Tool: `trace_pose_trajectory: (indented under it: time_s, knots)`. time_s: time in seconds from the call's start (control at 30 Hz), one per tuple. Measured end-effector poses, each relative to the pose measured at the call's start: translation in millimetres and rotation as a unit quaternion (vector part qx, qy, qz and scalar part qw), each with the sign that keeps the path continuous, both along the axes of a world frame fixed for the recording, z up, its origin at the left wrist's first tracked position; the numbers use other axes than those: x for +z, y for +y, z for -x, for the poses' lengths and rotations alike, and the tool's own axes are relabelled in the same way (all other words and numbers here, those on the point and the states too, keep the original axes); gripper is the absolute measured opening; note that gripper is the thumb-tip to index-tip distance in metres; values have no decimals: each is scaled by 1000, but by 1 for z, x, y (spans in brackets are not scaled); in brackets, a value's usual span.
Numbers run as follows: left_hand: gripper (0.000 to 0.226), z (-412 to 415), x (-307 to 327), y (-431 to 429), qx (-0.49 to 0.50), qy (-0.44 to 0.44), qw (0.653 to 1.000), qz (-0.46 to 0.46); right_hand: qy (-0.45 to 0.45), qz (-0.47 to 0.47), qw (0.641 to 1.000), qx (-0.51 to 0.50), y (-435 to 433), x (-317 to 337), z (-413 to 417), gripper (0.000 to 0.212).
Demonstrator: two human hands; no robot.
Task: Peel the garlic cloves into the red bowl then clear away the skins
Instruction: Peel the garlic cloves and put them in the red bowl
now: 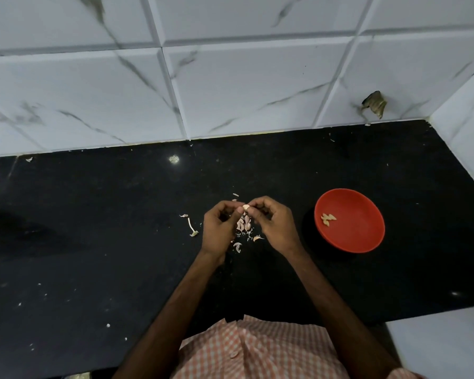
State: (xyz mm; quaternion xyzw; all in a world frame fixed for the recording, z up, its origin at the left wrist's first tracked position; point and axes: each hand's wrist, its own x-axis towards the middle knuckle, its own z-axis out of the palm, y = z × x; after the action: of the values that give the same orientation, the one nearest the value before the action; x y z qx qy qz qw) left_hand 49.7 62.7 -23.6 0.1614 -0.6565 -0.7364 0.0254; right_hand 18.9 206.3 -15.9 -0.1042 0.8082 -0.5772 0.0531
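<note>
A glossy black countertop is seen, and a red bowl is set on its right part. Near the middle a small heap of garlic cloves is laid, with loose skins strewn around it and a dry stalk just to its left. Pale specks are scattered over the left part.

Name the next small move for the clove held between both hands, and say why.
Probably the right hand carries the clove to the red bowl and drops it in: it looks nearly bare, and peeled cloves already lie there.
</note>
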Motion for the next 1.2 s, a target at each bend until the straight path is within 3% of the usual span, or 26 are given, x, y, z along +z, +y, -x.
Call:
trace_pose_trajectory:
  time_s: [0.6, 0.9, 1.2]
  knots:
    - [8, -1, -1, 0, 19, 17, 1000, 18, 30, -15, 999, 11, -1, -2, 0, 12]
    - [12, 3, -6, 1, 6, 24, 997, 77, 37, -32, 999, -8, -3, -3, -2, 6]
    - [27, 5, -3, 2, 31, -38, 999, -7, 0, -39, 998, -41, -3, -15, -1, 5]
